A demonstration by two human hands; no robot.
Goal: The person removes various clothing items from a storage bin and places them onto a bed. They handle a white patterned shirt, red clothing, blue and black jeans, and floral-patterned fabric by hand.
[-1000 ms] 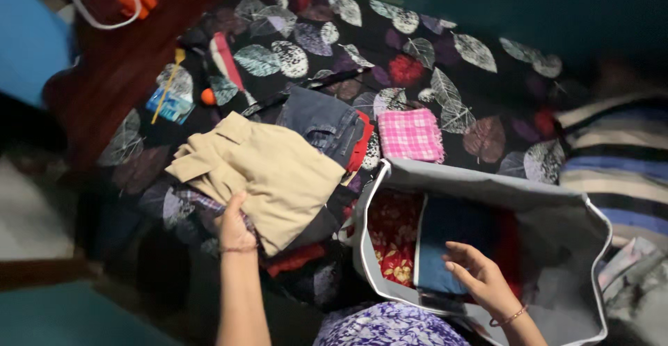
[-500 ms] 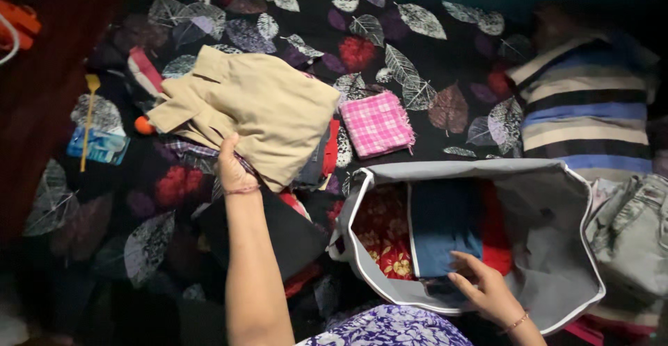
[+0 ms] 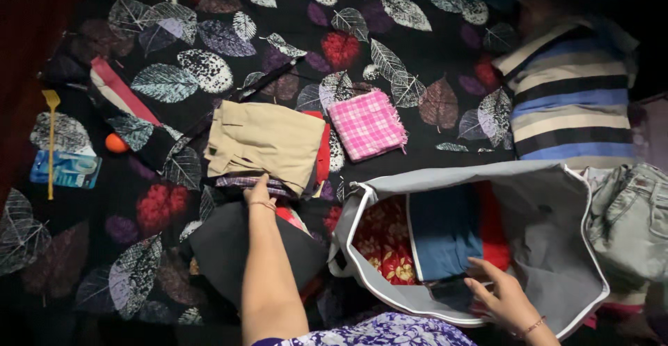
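Left hand point(image 3: 259, 191): fingers pushed under the near edge of a stack of folded clothes, curled on the plaid garment point(image 3: 240, 180) at the bottom of it; the fingertips are hidden, so the exact grasp cannot be told. On top of the stack lie beige trousers point(image 3: 268, 141), with a red garment point(image 3: 322, 153) showing at the right edge. The forearm crosses a black cloth point(image 3: 223, 248) in front of the stack.

Right hand point(image 3: 504, 297): fingers spread and released, resting on the near inner edge of an open grey bag point(image 3: 543, 221). Inside the bag lie a folded blue garment point(image 3: 442, 231) and a red flowered cloth point(image 3: 383, 245).

Surroundings: a pink checked cloth point(image 3: 367, 125) lies just beside the stack, all on a dark bedspread point(image 3: 390, 33) with leaf print. A striped pillow point(image 3: 570, 95) sits beyond the bag, grey jeans point(image 3: 630, 214) right of it
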